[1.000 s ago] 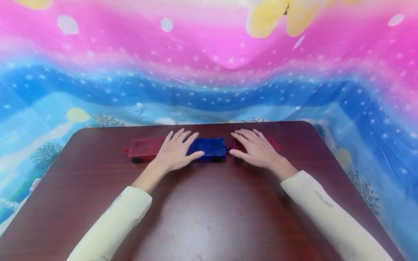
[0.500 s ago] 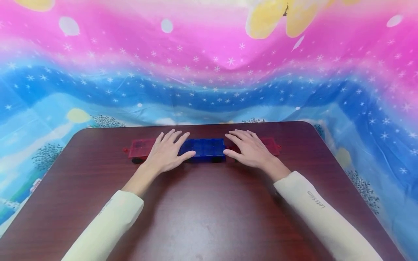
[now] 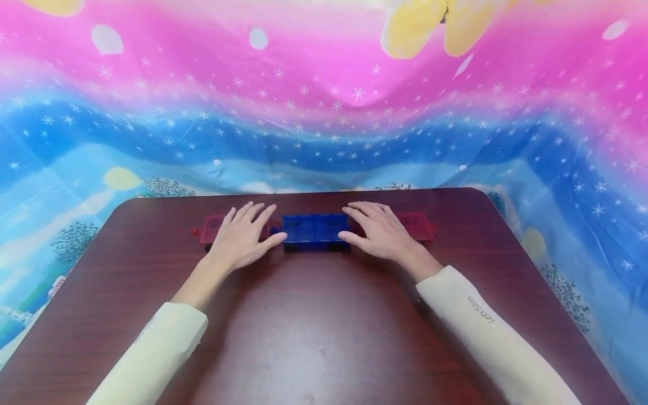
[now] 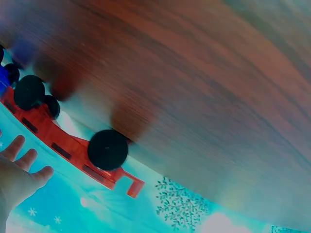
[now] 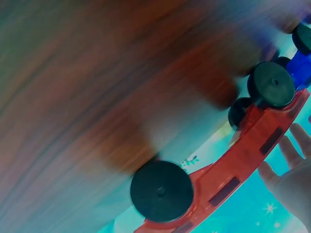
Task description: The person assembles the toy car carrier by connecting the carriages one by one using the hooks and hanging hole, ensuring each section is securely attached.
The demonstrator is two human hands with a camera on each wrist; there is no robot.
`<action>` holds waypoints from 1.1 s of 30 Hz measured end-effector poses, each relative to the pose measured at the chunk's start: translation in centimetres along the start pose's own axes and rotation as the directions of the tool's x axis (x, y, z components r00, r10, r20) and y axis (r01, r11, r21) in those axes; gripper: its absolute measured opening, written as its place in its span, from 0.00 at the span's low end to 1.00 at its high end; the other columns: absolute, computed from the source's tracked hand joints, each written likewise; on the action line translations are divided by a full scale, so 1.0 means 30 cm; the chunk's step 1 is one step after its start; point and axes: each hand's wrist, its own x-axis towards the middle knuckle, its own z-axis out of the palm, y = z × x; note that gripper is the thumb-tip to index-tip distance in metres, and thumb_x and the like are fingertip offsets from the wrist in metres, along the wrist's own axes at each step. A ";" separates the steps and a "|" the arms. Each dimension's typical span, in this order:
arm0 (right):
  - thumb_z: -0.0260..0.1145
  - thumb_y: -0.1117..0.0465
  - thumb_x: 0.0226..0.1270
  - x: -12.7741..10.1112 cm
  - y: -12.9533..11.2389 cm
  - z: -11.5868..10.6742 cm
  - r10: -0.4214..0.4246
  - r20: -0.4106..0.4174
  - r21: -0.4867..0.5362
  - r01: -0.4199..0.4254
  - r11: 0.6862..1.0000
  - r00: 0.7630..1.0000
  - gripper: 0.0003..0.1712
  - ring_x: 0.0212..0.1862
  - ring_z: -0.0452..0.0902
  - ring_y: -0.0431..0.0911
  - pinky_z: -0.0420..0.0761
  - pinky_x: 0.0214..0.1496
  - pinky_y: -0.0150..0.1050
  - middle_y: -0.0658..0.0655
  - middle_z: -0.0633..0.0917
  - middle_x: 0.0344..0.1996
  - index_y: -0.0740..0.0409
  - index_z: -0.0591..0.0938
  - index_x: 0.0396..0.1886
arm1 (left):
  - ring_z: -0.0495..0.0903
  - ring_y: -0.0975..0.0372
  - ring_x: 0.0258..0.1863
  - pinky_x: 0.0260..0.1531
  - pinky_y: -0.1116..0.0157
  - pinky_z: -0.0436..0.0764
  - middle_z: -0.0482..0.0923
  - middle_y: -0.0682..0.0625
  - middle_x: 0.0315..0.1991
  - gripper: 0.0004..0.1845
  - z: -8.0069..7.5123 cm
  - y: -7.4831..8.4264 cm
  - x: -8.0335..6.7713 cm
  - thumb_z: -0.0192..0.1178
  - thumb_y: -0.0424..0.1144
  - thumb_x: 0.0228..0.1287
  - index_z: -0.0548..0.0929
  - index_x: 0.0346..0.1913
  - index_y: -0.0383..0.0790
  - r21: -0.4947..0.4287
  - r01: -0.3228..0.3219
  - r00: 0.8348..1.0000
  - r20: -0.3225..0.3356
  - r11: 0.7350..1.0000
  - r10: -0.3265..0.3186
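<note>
Three wheeled toy wagons stand in a row near the table's far edge. The middle one is a translucent blue wagon (image 3: pixel 315 228), with a red wagon (image 3: pixel 210 229) on its left and a second red wagon (image 3: pixel 418 223) on its right. My left hand (image 3: pixel 241 239), fingers spread, is over the left wagon and hides much of it. Fingers spread too, my right hand (image 3: pixel 378 232) covers part of the right wagon. Both wrist views show a gap between the hand and the flat top of the red wagon. Black wheels (image 4: pixel 108 149) carry each wagon, and small hooks (image 4: pixel 131 184) stick out at the ends.
The dark brown wooden table (image 3: pixel 314 337) has rounded far corners. A pink and blue cloth (image 3: pixel 324 112) printed with snowflakes hangs behind it and along both sides.
Both hands have moved left, the left hand further, uncovering more of the blue wagon and the right red one. The wagons have stayed in place.
</note>
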 end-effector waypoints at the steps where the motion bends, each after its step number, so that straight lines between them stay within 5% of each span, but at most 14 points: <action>1: 0.40 0.24 0.61 0.003 -0.005 0.001 -0.001 0.002 0.000 0.001 1.000 1.000 0.44 0.71 0.57 0.50 0.55 0.70 0.54 0.50 0.64 0.69 0.43 0.62 0.70 | 0.49 0.51 0.74 0.69 0.43 0.47 0.58 0.47 0.71 0.45 -0.001 -0.006 -0.003 0.35 0.78 0.55 0.56 0.72 0.58 -0.001 0.003 1.000 -0.005 1.000 -0.003; 33: 0.43 0.24 0.60 0.072 -0.125 0.036 -0.100 -0.008 -0.007 0.100 0.995 0.995 0.44 0.69 0.59 0.48 0.59 0.68 0.53 0.49 0.67 0.67 0.44 0.66 0.68 | 0.52 0.45 0.71 0.67 0.40 0.46 0.59 0.41 0.69 0.45 0.008 -0.134 -0.070 0.40 0.75 0.57 0.58 0.72 0.52 -0.031 0.081 0.997 -0.016 0.996 -0.082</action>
